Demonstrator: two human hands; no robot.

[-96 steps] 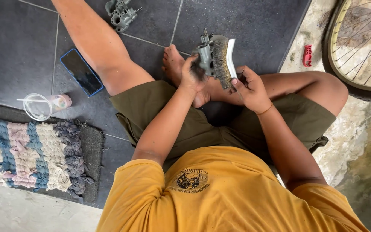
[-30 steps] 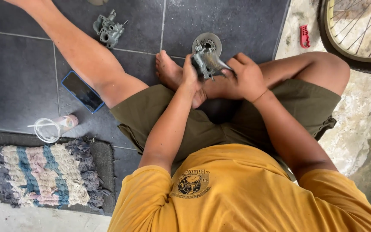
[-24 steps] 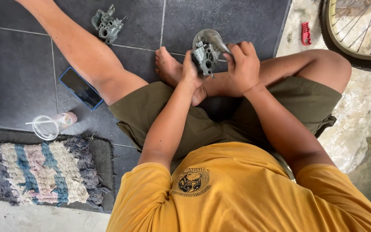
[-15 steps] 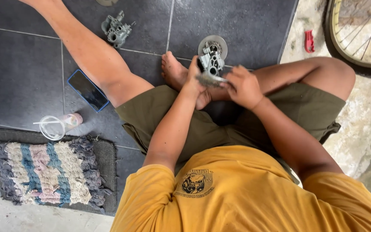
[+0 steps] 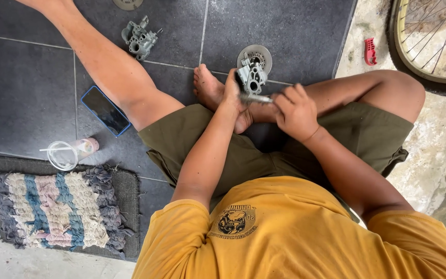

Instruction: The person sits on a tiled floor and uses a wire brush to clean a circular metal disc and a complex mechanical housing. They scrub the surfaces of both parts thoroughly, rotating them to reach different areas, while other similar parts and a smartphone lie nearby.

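Dark floor tiles [image 5: 285, 26] lie under the seated person. Left hand [image 5: 232, 89] grips a grey carburetor [image 5: 250, 76]; right hand [image 5: 296, 111], closed, holds a thin tool [image 5: 258, 98] against it.

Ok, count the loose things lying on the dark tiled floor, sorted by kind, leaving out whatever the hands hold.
Grey cast-metal engine part: 1
Blue-edged phone: 1
Clear plastic cup with straw: 1
Striped woven rag mat: 1
Round metal discs: 2
Total: 6
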